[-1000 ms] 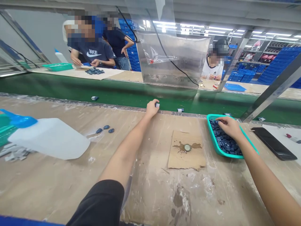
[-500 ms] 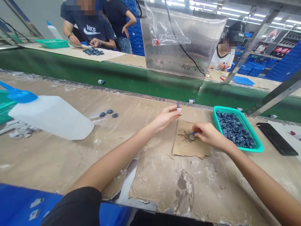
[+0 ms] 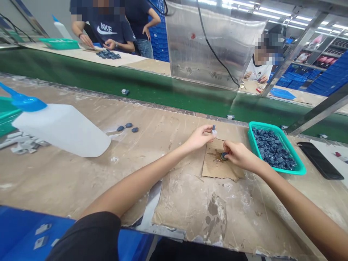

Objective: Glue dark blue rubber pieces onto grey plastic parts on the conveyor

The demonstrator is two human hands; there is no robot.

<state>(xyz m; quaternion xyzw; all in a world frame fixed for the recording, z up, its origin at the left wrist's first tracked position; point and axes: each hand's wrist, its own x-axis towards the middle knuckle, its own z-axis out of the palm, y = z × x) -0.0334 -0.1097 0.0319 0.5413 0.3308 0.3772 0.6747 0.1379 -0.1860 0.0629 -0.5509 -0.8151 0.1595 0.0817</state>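
Observation:
My left hand [image 3: 202,137] is closed in a pinch around a small white-and-dark-blue plastic piece [image 3: 214,132], held above the table beside a cardboard square. Just right of it, my right hand [image 3: 237,154] pinches a small dark blue piece [image 3: 224,155] down at a small round cap-like dish, which is mostly covered by the piece and fingers. The dish rests on the cardboard square [image 3: 217,172], which has dark wet stains around it. A turquoise basket [image 3: 302,169] full of dark blue pieces [image 3: 274,148] stands right of my right hand.
A white bottle with a blue nozzle [image 3: 65,130] lies at left, near white parts [image 3: 27,143] and three loose blue pieces [image 3: 128,125]. A black phone [image 3: 319,159] lies far right. Behind runs a green belt [image 3: 152,98] carrying small pieces; co-workers sit beyond it.
My right hand has brought its blue piece down onto the round dish. My left hand has moved slightly right with its piece. Pieces on the green belt have travelled right.

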